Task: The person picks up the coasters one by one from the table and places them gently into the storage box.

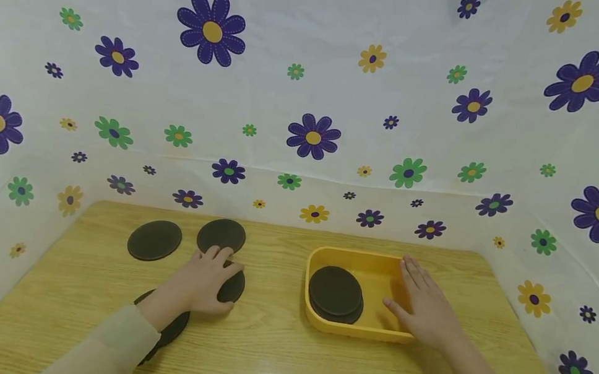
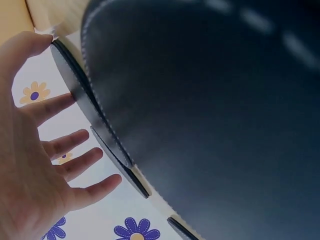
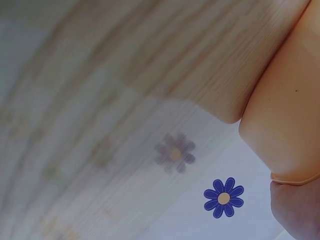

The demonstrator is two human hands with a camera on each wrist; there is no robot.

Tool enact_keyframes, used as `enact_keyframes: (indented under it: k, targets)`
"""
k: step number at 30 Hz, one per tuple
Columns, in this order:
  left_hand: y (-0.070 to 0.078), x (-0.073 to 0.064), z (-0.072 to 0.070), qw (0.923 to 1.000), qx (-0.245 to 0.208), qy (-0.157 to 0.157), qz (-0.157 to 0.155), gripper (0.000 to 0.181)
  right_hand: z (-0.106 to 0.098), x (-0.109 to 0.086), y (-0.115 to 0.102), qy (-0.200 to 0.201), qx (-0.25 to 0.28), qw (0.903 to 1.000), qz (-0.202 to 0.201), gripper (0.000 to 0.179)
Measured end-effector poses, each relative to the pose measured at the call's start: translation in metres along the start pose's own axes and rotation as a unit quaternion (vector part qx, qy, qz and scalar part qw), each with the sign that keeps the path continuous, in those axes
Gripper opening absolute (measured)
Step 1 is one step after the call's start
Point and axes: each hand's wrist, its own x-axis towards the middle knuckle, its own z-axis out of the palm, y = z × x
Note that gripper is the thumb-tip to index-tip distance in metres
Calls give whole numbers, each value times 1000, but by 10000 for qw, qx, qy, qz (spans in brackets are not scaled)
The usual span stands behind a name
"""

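Note:
My left hand [image 1: 206, 285] is spread over a black round coaster [image 1: 232, 285] on the table. In the left wrist view, the thumb tip touches that coaster's edge and the index fingertip [image 2: 67, 100] meets its face; the other fingers are apart from it. A large stitched coaster [image 2: 200, 115] fills the foreground there. At the yellow box [image 1: 355, 331], my right hand [image 1: 427, 306] rests along the right side, fingers straight together and thumb over the inside. Two overlapping coasters [image 1: 335, 290] lie in the box's left part.
Behind my left hand lie two more coasters, one at the far left [image 1: 154, 240] and one closer [image 1: 221, 235]. Other dark coasters [image 1: 173, 329] are partly covered by my left forearm. A flower-print sheet [image 1: 266, 95] surrounds the wooden table [image 1: 268, 351] at the back and sides.

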Motion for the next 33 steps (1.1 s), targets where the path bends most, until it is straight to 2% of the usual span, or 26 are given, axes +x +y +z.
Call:
enact_keyframes:
  k: [6, 14, 24, 33]
  targets:
    - [2, -1, 2, 9998, -148, -120, -73, 71, 0, -1, -1, 13, 15, 10000, -3, 91]
    - [-1, -3, 3, 9995, -281, -130, -8, 72, 0, -1, 0, 49, -10, 10000, -19, 91]
    - [-3, 1, 8, 9989, -354, -294, 5, 77, 2, -1, 4, 84, 40, 9999, -79, 91]
    - [2, 4, 5, 9975, -471, -476, -218, 80, 3, 0, 4, 82, -43, 9999, -89, 91]
